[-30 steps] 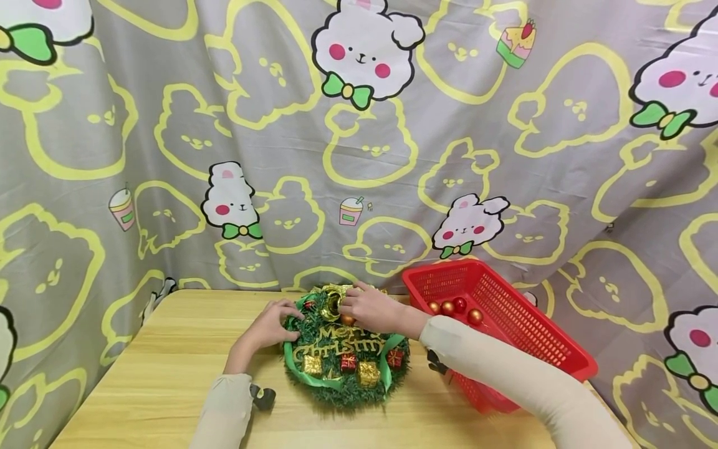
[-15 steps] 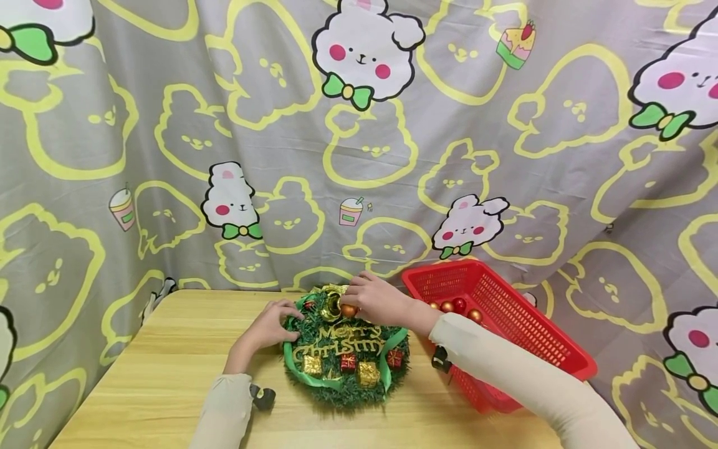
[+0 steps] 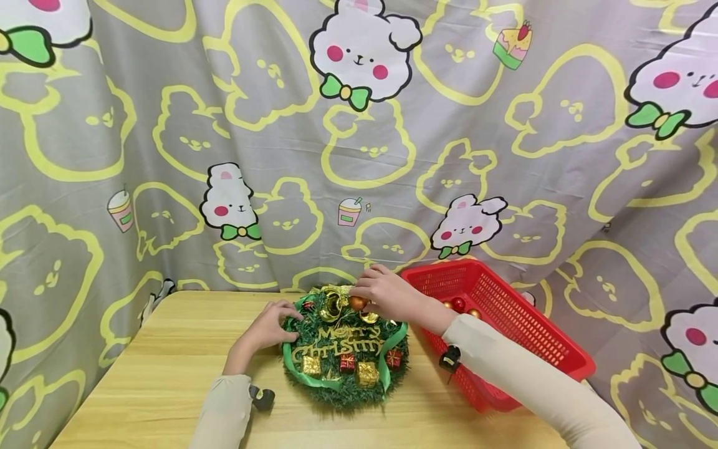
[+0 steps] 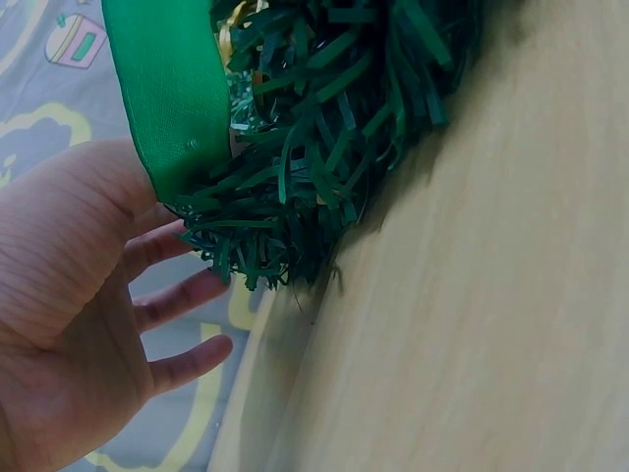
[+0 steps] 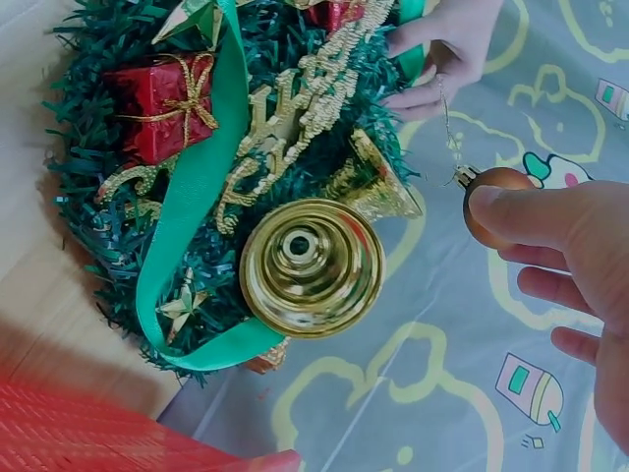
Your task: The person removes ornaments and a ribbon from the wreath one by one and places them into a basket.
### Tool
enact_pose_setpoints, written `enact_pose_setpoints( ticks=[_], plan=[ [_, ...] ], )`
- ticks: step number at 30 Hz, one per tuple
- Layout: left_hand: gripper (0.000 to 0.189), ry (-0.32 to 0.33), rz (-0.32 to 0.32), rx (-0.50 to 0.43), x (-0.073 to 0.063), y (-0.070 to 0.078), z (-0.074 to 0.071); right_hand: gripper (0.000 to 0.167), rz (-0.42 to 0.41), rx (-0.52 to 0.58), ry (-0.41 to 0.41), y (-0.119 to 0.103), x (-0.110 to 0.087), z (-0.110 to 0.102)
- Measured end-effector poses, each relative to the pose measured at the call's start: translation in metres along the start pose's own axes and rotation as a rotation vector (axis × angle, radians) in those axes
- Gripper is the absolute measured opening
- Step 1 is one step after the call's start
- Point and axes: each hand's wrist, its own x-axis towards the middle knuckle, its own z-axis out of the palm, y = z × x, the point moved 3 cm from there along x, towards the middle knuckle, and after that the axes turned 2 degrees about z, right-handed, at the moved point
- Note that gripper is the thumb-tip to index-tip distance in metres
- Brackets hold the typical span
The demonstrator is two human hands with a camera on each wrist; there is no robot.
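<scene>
A green Christmas wreath (image 3: 348,390) lies on the table, with gold "Merry Christmas" lettering, green ribbon (image 4: 172,93), small gift boxes (image 5: 162,108) and gold bells (image 5: 313,267). My left hand (image 3: 275,324) holds its left edge between thumb and fingers; in the left wrist view the outer fingers stick out free beside the tinsel. With thumb and fingers, my right hand (image 3: 387,293) pinches a copper-gold Christmas ball (image 5: 491,205) by its side, over the wreath's upper right. A thin hanging string (image 5: 450,128) rises from its cap, overlapping the left hand in the right wrist view.
A red plastic basket (image 3: 533,337) stands on the right of the wooden table (image 3: 168,362), close to the wreath. Several red and gold balls (image 3: 459,305) lie inside it, partly hidden by my right arm. A patterned curtain (image 3: 291,156) hangs behind the table.
My right hand has moved slightly right and up with the ball, away from the upper bell, uncovering a second gold bell. The left hand has stayed at the wreath's edge.
</scene>
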Motion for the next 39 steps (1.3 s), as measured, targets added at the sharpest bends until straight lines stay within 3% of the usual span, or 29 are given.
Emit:
enact_pose_setpoints(
  ticks=[8,18,30,39],
  plan=[
    [0.034,-0.002,0.005,-0.005,0.0,-0.001,0.0,0.034,0.031,0.034,0.06,0.009,-0.008,-0.012],
    [0.033,-0.008,0.002,-0.013,0.0,0.0,-0.001,0.041,0.114,0.085,0.155,0.034,-0.027,-0.032],
    [0.035,-0.004,0.008,-0.02,0.001,0.001,-0.002,0.041,0.271,0.11,0.125,0.07,-0.057,-0.046],
    [0.035,-0.01,0.003,-0.026,-0.001,0.003,-0.001,0.043,0.353,0.069,0.105,0.096,-0.083,-0.039]
  ],
)
